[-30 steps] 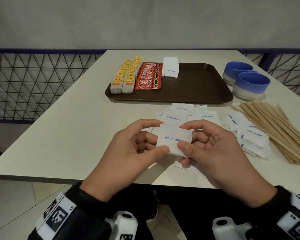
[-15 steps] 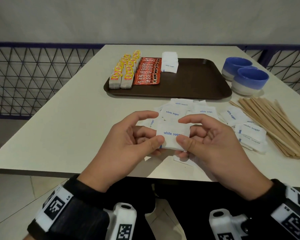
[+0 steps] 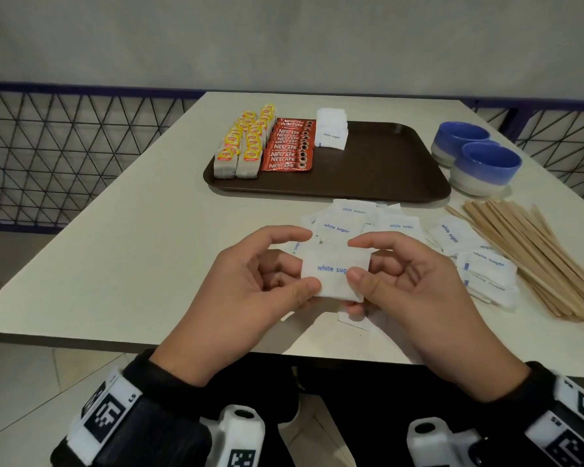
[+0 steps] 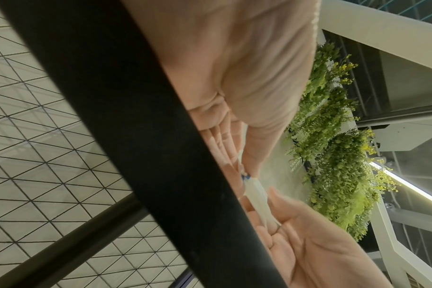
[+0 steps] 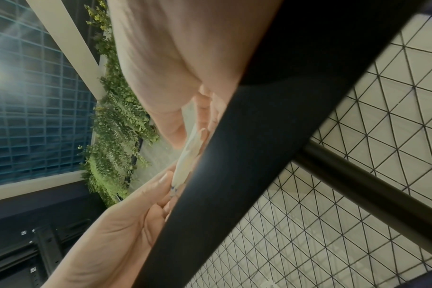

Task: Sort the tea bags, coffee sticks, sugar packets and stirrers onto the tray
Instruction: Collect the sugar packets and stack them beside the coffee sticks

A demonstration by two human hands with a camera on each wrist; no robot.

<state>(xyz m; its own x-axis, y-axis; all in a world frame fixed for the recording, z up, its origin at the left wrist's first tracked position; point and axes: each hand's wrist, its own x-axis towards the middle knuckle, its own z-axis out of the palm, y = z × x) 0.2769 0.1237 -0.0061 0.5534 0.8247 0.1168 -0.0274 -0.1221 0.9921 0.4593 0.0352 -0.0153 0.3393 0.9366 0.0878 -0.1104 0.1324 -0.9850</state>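
**Sugar packets pinched between both hands above the worktop**

Fingers (image 3: 284, 235) of the left hand (image 3: 246, 291) curled around the left edge of a small stack of sugar packets (image 3: 334, 271), thumb pressed on the near left corner. Fingers (image 3: 378, 239) of the right hand (image 3: 415, 291) clamped on the right edge likewise, thumb laid over the printed "white sugar". Stack held just above the near edge of the worktop (image 3: 132, 257), seen edge-on in both wrist views (image 4: 255, 193) (image 5: 185, 165), several thin packets thick.

Loose sugar packets (image 3: 395, 227) scattered on the worktop at 12 to 2 o'clock from the hands, some overlapping, a few partly hidden under the right hand. Wooden stirrers (image 3: 536, 257) in a fanned heap at 3 o'clock, touching the rightmost packets.

Brown tray (image 3: 385, 170) at 12 o'clock, beyond the loose packets. On its left part, two rows of yellow-tagged tea bags (image 3: 246, 143) at the left edge; red coffee sticks (image 3: 290, 146) stacked in overlapping rows just beside them; a white pile of sorted sugar packets (image 3: 331, 129) to the right of the sticks, toward the far rim. Right half of the tray bare.

Two blue-and-white bowls (image 3: 486, 166) off the tray's right edge at 1 o'clock, touching one another. Mesh railing (image 3: 64, 156) behind the worktop at 10 o'clock.
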